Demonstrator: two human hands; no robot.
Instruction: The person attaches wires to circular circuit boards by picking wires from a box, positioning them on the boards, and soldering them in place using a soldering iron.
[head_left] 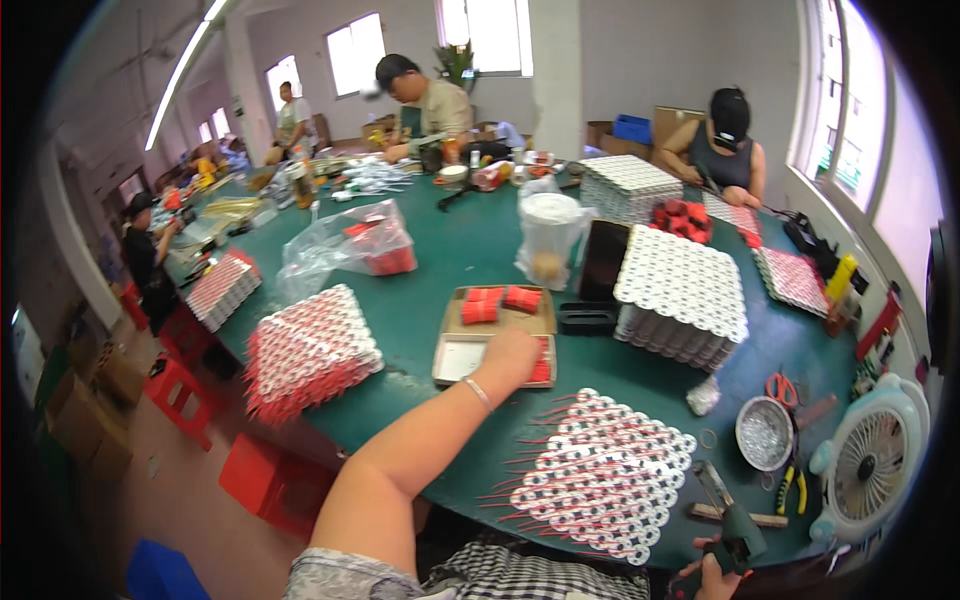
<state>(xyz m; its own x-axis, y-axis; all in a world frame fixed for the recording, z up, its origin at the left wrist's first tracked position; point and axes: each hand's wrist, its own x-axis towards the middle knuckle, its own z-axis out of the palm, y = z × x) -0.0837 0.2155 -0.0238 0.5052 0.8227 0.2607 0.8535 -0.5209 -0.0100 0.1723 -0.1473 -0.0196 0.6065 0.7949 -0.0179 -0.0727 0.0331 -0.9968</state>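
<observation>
My left hand (512, 355) reaches over a shallow cardboard box (449, 345) on the green table; its fingers are blurred and partly hidden. Bundles of red pieces (482, 306) lie in the box's far half, and more red pieces (542, 362) show beside my hand. At the lower right, my right hand (712, 578) is closed round the grip of a dark green pistol-shaped tool (740, 540) with a metal nose. Between my hands lies a panel of joined white round pieces (605, 470), with thin red wires sticking out past its left edge.
A stack of wired panels (315, 350) stands left and a tall white stack (685, 285) right. Near the right edge are a fan (868, 455), a metal bowl (764, 433), red-handled scissors (780, 390) and yellow-handled pliers (791, 490). Several people work around the table.
</observation>
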